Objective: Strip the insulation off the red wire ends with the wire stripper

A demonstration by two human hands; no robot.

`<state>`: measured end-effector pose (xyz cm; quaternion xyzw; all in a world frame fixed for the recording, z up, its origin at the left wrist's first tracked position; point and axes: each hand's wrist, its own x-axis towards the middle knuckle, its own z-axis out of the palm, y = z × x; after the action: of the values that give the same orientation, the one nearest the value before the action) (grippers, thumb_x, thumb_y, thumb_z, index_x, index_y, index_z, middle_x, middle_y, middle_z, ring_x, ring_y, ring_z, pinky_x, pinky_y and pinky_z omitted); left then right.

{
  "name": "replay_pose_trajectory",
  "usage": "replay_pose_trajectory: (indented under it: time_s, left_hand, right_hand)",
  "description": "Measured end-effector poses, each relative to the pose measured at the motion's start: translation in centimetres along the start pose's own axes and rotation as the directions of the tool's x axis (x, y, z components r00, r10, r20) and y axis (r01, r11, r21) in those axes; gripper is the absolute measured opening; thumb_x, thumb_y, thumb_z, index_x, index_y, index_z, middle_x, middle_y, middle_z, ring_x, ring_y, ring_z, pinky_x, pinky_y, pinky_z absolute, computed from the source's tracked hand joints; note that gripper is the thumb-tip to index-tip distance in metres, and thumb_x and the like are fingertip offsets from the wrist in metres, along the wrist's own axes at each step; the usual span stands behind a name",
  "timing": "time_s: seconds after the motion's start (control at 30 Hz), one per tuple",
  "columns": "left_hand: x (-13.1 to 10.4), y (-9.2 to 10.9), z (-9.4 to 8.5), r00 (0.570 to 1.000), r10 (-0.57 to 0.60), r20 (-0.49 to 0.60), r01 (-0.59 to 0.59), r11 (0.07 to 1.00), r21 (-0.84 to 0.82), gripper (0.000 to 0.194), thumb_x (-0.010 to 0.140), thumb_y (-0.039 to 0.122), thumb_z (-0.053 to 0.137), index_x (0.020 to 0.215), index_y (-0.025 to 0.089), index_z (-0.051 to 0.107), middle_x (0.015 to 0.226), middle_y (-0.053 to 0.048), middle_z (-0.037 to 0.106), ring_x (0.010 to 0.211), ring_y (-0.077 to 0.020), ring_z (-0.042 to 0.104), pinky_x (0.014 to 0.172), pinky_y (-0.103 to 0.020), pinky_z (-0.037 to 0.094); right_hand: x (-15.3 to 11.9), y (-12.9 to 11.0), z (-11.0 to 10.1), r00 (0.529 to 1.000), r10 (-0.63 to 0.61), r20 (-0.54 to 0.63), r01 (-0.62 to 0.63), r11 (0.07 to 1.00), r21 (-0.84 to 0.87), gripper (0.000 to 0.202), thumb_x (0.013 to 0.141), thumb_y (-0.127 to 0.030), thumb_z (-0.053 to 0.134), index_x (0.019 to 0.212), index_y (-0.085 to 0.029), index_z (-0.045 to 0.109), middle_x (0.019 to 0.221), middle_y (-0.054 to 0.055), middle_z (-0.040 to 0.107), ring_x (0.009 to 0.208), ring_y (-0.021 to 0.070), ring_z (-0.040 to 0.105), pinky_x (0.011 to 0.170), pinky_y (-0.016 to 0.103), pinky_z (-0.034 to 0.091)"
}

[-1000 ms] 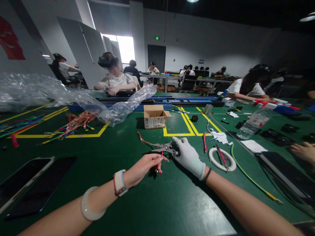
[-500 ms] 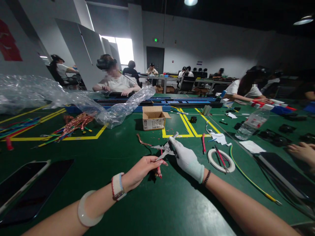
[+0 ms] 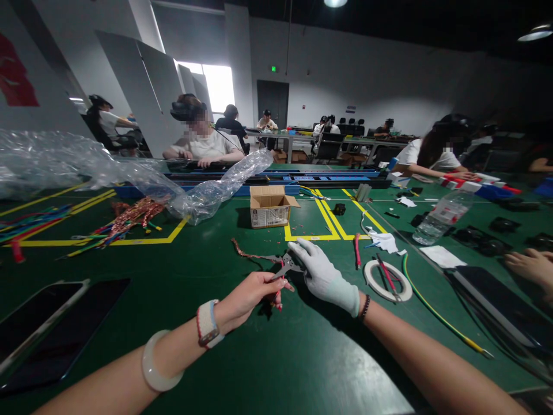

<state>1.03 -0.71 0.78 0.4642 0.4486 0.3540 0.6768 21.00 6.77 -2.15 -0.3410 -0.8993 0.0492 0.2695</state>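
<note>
My left hand (image 3: pixel 254 293), bare, is closed with thumb and fingertips around a thin red wire (image 3: pixel 276 297), mostly covered by the fingers. My right hand (image 3: pixel 326 274), in a white glove, grips the wire strippers (image 3: pixel 287 264) at the tool's right side. The grey metal jaws point left, over the red wire just above my left fingertips. Whether they bite into the wire is too small to tell. A bare copper strand (image 3: pixel 244 252) stretches away to the left beside the jaw tips, its far end curling up.
Beyond my hands stands an open cardboard box (image 3: pixel 270 216). Copper strands (image 3: pixel 138 216) and clear plastic wrap (image 3: pixel 207 199) lie at left, near two phones (image 3: pixel 64 334). A tape roll (image 3: pixel 369 279), a yellow-green cable (image 3: pixel 432 314) and a water bottle (image 3: pixel 443 219) are at right. Co-workers sit around.
The strippers have shifted slightly left and turned, with their jaws now closer together. My right glove's fingers have moved left over the tool; the copper strand has slid left.
</note>
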Motion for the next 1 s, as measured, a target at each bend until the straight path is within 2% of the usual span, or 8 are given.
replay_pose_trajectory:
  time_s: [0.1,0.2,0.37,0.5,0.63,0.7,0.87,1.0]
  left_hand:
    - [0.2,-0.3,0.0,1.000,0.008,-0.013,-0.008,1.000,0.005,0.031,0.077,0.040,0.069,0.085,0.010,0.069,0.059,0.001,0.060,0.057,-0.0123,0.057,0.061,-0.025,0.044]
    - [0.3,-0.4,-0.1,1.000,0.002,-0.012,-0.002,1.000,-0.007,0.031,0.076,0.042,0.070,0.080,0.012,0.067,0.058,0.001,0.059,0.056,-0.0121,0.057,0.059,-0.025,0.044]
    - [0.3,-0.3,-0.1,0.999,-0.035,-0.001,0.035,0.998,-0.051,0.027,0.073,0.038,0.072,0.079,0.012,0.066,0.057,0.002,0.059,0.054,-0.0104,0.054,0.058,-0.024,0.043]
    - [0.3,-0.4,0.0,0.999,-0.054,0.003,0.054,0.997,-0.051,0.025,0.070,0.035,0.074,0.076,0.012,0.065,0.058,0.002,0.060,0.053,-0.0111,0.055,0.054,-0.023,0.041]
    - [0.3,-0.3,0.0,0.999,-0.048,0.019,0.049,0.998,-0.031,0.027,0.070,0.037,0.074,0.076,0.012,0.065,0.058,0.002,0.060,0.055,-0.0115,0.056,0.054,-0.022,0.041]
    - [0.3,-0.3,0.0,0.999,-0.040,0.025,0.041,0.999,-0.018,0.026,0.072,0.036,0.073,0.076,0.012,0.065,0.058,0.002,0.060,0.055,-0.0116,0.057,0.054,-0.022,0.040]
    - [0.4,-0.5,-0.1,0.999,-0.021,0.025,0.021,1.000,-0.002,0.026,0.075,0.038,0.070,0.078,0.013,0.066,0.059,0.002,0.060,0.057,-0.0121,0.057,0.057,-0.023,0.041]
    - [0.5,-0.5,0.1,1.000,-0.016,0.012,0.016,1.000,0.000,0.026,0.075,0.039,0.070,0.076,0.013,0.066,0.059,0.002,0.060,0.058,-0.0123,0.057,0.058,-0.024,0.041]
  right_hand:
    - [0.1,-0.1,-0.1,0.996,-0.072,0.051,0.067,0.993,0.092,0.084,0.068,0.005,0.039,0.147,-0.021,0.025,0.145,0.013,0.038,0.135,0.0230,0.033,0.110,0.046,0.031]
    - [0.1,-0.5,-0.7,0.992,-0.047,0.114,0.034,0.994,0.107,0.088,0.067,0.003,0.043,0.148,-0.021,0.022,0.147,0.014,0.035,0.134,0.0256,0.033,0.108,0.047,0.033]
    - [0.7,-0.5,-1.9,0.967,-0.052,0.251,0.007,0.984,0.177,0.079,0.072,-0.014,0.058,0.146,-0.021,0.030,0.145,0.015,0.032,0.131,0.0281,0.038,0.102,0.041,0.041]
    - [1.4,0.1,-1.8,0.978,-0.080,0.191,0.016,0.950,0.313,0.073,0.074,-0.025,0.064,0.141,-0.018,0.036,0.140,0.014,0.038,0.131,0.0247,0.038,0.107,0.039,0.036]
    - [1.7,0.2,-1.2,0.978,-0.124,0.169,0.057,0.933,0.356,0.074,0.073,-0.018,0.060,0.141,-0.013,0.033,0.141,0.016,0.038,0.132,0.0231,0.036,0.110,0.039,0.030]
    - [1.7,0.0,-1.1,0.977,-0.112,0.183,0.053,0.952,0.303,0.070,0.074,-0.014,0.055,0.141,-0.013,0.033,0.139,0.016,0.040,0.130,0.0226,0.038,0.108,0.039,0.032]
    - [1.6,-0.5,-1.1,0.990,-0.036,0.137,0.034,0.999,0.017,0.052,0.077,-0.016,0.053,0.129,-0.017,0.047,0.126,0.012,0.054,0.117,0.0247,0.045,0.103,0.044,0.031]
    - [1.5,-1.1,-1.1,0.995,-0.052,0.086,0.057,0.997,-0.058,0.041,0.081,-0.019,0.053,0.122,-0.017,0.051,0.117,0.011,0.057,0.111,0.0243,0.045,0.102,0.042,0.028]
